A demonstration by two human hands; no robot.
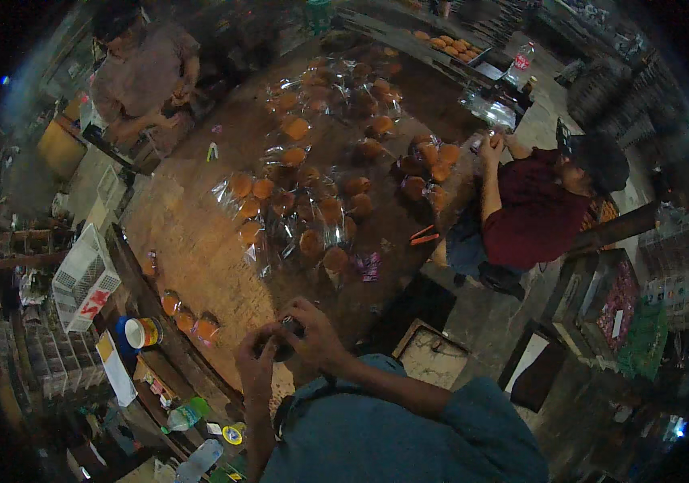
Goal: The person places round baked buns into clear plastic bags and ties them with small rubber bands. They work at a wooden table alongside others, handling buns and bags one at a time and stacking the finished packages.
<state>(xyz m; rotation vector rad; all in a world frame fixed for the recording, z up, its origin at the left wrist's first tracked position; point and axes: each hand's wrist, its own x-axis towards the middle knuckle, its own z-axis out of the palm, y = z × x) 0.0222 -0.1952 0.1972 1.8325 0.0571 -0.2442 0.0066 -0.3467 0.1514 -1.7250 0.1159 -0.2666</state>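
My left hand (256,361) and my right hand (317,336) meet over the near edge of a brown wooden table (187,193). Fingers of both are bent around a small dark thing (291,325) that is too dim to name. To the left of them, a few round orange-brown buns (206,328) lie along the table's edge. Many more buns in clear plastic bags (330,211) are spread over the middle and far part of the table, beyond my hands. A purple packet (367,267) lies on the nearer side of these.
A co-worker in a dark red shirt (533,213) sits at the right, hands at the table. Another person (147,80) sits at the far left. An orange tool (423,235) lies on the table. White crates (86,278) and a tub (143,332) stand left; a tray (481,58) holds buns.
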